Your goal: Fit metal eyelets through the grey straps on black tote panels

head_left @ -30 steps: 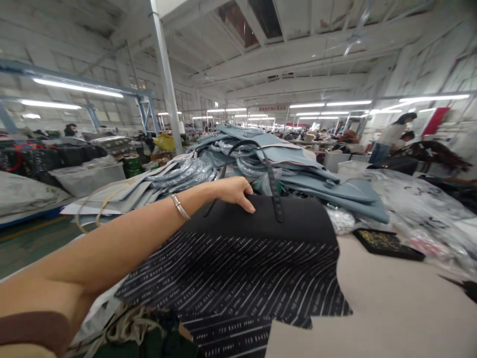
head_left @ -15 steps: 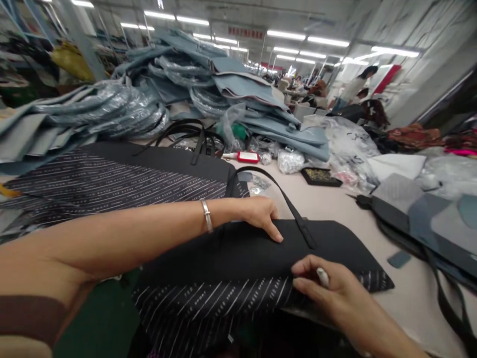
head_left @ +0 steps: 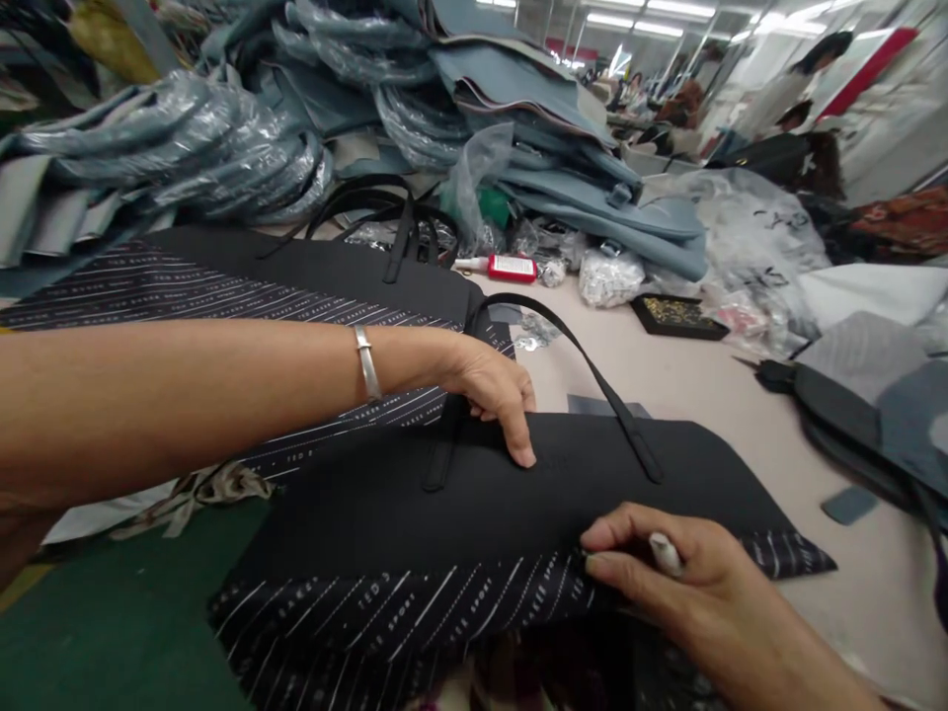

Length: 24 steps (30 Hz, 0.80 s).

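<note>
At the frame's center, the left hand (head_left: 496, 385) pinches a smooth black panel (head_left: 370, 494) with an arched strap (head_left: 570, 346); the right hand's (head_left: 667, 573) thumb and forefinger nearly close on its striped, lettered fabric (head_left: 474, 602), fingers curled around a whitish rod (head_left: 666, 555).

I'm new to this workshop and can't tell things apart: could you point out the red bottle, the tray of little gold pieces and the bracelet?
Red bottle (head_left: 513, 268): head view, on its white label.
Tray (head_left: 656, 327): head view, on its black front wall.
Bracelet (head_left: 366, 363): head view, on its silver band.
</note>
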Motion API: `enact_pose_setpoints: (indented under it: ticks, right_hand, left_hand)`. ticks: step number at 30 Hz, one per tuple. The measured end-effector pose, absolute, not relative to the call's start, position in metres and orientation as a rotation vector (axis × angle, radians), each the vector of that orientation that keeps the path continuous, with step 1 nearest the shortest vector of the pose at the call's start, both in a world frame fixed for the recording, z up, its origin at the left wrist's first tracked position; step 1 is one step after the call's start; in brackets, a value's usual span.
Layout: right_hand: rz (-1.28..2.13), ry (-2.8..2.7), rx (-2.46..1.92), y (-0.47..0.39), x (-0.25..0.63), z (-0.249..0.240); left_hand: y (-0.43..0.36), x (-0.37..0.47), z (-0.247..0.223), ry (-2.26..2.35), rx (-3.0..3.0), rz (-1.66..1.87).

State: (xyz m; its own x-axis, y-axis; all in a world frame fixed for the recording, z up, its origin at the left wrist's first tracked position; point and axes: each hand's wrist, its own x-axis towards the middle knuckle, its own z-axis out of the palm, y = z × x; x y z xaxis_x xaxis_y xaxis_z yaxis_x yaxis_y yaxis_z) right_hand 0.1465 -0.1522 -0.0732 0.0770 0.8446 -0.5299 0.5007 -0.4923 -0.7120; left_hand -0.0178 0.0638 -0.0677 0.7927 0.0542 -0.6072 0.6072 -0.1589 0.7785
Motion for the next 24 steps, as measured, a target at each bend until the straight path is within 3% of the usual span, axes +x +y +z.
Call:
enact_pose_setpoints:
  ticks: [16, 24]
  right_hand:
    - [1.353, -1.531, -2.008, -0.156, 0.144, -0.085]
    - [1.033, -1.83, -1.781, -0.164, 0.142, -0.086]
  left_hand:
    - [0.044, -0.005, -0.095, 0.405, 1.127, -0.833]
    - [0.048, -0.009, -0.103, 0.463, 1.078, -0.759]
